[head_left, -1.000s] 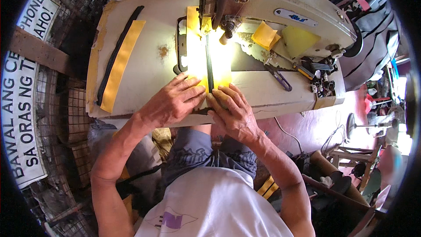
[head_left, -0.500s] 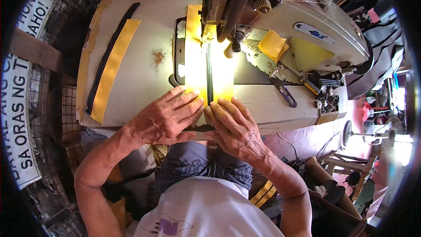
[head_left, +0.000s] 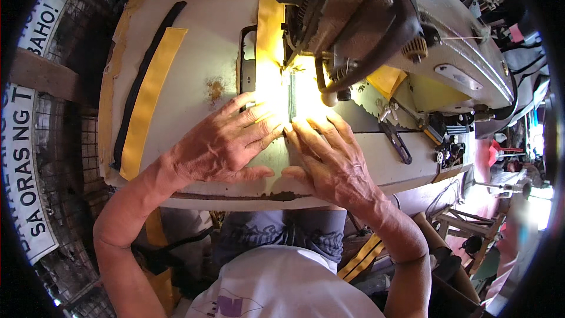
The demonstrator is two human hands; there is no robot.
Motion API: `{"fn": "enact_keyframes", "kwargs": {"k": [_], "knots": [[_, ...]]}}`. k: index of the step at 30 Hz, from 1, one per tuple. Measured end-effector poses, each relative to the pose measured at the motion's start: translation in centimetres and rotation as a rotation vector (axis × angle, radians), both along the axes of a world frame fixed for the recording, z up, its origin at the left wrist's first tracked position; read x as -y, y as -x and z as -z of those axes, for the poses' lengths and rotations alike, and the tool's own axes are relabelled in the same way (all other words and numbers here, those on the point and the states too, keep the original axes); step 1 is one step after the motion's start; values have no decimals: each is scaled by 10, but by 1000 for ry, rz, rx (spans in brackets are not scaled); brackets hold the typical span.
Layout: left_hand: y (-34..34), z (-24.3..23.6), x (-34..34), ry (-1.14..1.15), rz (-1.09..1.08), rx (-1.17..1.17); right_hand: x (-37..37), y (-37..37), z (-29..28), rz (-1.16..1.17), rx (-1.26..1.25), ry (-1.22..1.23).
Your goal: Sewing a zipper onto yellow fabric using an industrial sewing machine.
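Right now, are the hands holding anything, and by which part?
Nothing is visibly gripped: the left hand and right hand lie with fingertips on the near end of the yellow strip, either side of its dark band.

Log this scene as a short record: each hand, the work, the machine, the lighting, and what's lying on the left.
Left hand: palm down, fingers on yellow material
Right hand: palm down, fingertips beside the left's
Work: dark strip running lengthwise along the yellow material
Machine: sewing machine, its head over the work
Lighting: bright glare, washing out detail near the needle
Left side: yellow strip beside a black strip
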State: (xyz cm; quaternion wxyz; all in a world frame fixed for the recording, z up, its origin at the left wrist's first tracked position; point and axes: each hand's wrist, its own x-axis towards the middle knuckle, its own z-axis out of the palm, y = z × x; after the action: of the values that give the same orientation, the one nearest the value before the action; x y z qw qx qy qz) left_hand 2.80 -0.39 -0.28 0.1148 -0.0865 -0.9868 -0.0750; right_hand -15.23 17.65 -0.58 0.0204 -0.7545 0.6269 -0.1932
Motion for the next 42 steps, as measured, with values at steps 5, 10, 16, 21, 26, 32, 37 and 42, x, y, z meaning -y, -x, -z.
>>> {"fn": "enact_keyframes", "kwargs": {"k": [5,10,16,21,26,32,37,42], "knots": [[11,3,19,-9,13,-53,21,9,-4,9,-27,-18],[20,10,36,-98,-19,-75,43,16,-10,41,18,-52],[26,11,50,-81,-29,-89,23,15,-17,147,-89,-10],[30,11,41,-69,-72,-70,-74,70,-63,542,-158,230],[31,9,34,-121,-133,-113,-130,206,-142,757,-472,571],[30,9,29,-176,-195,-87,-106,381,-179,864,-634,313],[30,11,18,-104,-259,-122,-97,466,-168,1055,-336,-75],[33,10,23,-152,-240,-102,-105,494,-161,788,-773,-63]]}}
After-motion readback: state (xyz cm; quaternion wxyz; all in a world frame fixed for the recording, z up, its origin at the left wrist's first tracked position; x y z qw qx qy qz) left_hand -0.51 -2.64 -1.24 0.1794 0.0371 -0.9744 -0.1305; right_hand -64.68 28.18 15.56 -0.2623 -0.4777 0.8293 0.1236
